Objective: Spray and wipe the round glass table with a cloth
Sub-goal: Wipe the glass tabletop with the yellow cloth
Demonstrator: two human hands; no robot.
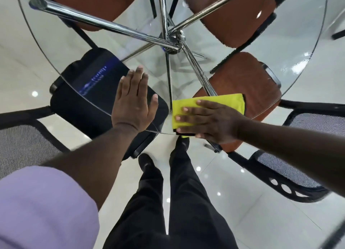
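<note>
The round glass table (291, 66) fills the upper view, its near rim just in front of my legs. A folded yellow cloth (220, 104) with a dark edge lies flat on the glass at the near rim. My right hand (209, 121) presses down on the cloth, fingers spread and pointing left. My left hand (133, 103) rests flat on the glass just left of the cloth, fingers straight and pointing away from me, holding nothing. No spray bottle is in view.
Chrome legs (104, 23) cross under the glass at a central hub. Brown-seated chairs (242, 80) stand under the far and right side, a black seat (89, 92) under the left. Mesh chair backs (24, 146) flank my legs on a glossy white tile floor.
</note>
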